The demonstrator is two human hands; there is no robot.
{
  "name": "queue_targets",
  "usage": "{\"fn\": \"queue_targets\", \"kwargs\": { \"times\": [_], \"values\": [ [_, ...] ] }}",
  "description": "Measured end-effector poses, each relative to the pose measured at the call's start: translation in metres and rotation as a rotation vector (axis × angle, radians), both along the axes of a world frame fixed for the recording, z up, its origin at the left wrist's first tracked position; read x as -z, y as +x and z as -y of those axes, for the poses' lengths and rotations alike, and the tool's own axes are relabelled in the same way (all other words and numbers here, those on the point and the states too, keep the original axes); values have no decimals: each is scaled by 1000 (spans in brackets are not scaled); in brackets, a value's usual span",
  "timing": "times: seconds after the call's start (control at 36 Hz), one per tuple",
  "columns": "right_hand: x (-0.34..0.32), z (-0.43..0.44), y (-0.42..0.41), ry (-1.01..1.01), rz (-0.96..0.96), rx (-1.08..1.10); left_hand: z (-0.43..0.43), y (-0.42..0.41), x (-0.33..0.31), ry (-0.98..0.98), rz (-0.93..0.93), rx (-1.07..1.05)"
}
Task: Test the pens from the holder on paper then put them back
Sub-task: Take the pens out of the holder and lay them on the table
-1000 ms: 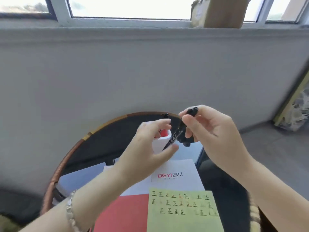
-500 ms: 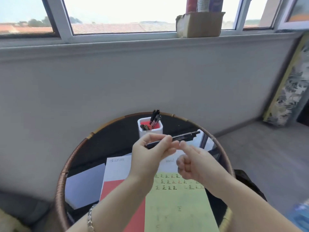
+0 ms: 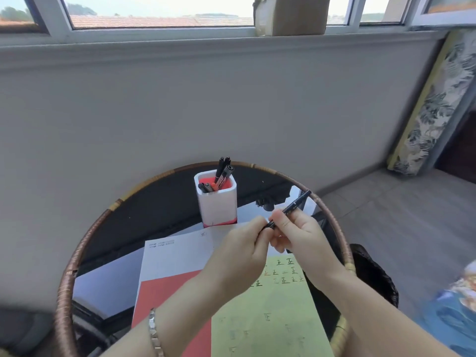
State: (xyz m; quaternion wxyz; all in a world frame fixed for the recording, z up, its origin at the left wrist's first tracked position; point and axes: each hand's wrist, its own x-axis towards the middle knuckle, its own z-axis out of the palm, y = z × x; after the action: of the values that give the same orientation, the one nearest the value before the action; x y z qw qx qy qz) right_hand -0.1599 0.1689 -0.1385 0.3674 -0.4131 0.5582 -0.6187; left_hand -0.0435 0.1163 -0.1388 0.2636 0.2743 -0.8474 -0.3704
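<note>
A black pen (image 3: pixel 296 203) is held above the table, slanting up to the right. My right hand (image 3: pixel 298 237) grips its barrel, and my left hand (image 3: pixel 244 249) pinches its lower end, probably the cap. The white pen holder (image 3: pixel 219 202) with a red inside stands behind my hands, with several black and red pens (image 3: pixel 222 172) sticking out. A pale green sheet of paper (image 3: pixel 268 315) covered with small written marks lies under my forearms, next to a red and white sheet (image 3: pixel 175 261).
The round dark glass table has a woven rattan rim (image 3: pixel 85 240) and stands against a grey wall. A cardboard box (image 3: pixel 293 15) sits on the window sill. A patterned panel (image 3: pixel 432 104) leans at the right, with grey floor beside the table.
The pen has gone from my left hand's grip to my right hand's, tilting up to the right. My left hand now pinches its lower end. The view has dropped slightly.
</note>
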Motion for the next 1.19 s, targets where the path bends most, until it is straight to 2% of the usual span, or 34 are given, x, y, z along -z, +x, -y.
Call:
{"fn": "queue_targets", "kwargs": {
  "times": [0.08,0.17,0.22,0.28,0.36,0.44,0.53,0.58,0.69,0.78,0.89,1.03,1.19],
  "values": [
    [7,-1,-12,-14,44,-48,0,-10,1,153,-47,40],
    [11,-3,-24,-27,91,-96,5,-18,2,388,-37,101],
    [13,-5,-31,-34,105,-120,8,-20,1,540,0,157],
    [14,-6,-37,-29,113,-140,12,-23,3,581,100,197],
    [18,-1,-54,39,100,-82,18,-28,10,542,269,150],
    [18,9,-89,214,82,60,26,-29,16,509,300,12],
    [20,15,-127,535,-258,42,28,-30,22,393,279,-50],
    [27,19,-145,664,-498,32,25,-33,26,358,267,-64],
    [43,25,-155,767,-913,108,22,-46,34,351,249,-129],
    [57,26,-154,788,-1049,126,19,-65,39,316,252,-168],
    [65,24,-153,707,-995,221,17,-101,46,199,335,-205],
    [73,17,-156,586,-894,252,20,-143,57,89,451,-141],
    [78,6,-164,493,-789,267,21,-167,63,82,429,-136]
  ]
}}
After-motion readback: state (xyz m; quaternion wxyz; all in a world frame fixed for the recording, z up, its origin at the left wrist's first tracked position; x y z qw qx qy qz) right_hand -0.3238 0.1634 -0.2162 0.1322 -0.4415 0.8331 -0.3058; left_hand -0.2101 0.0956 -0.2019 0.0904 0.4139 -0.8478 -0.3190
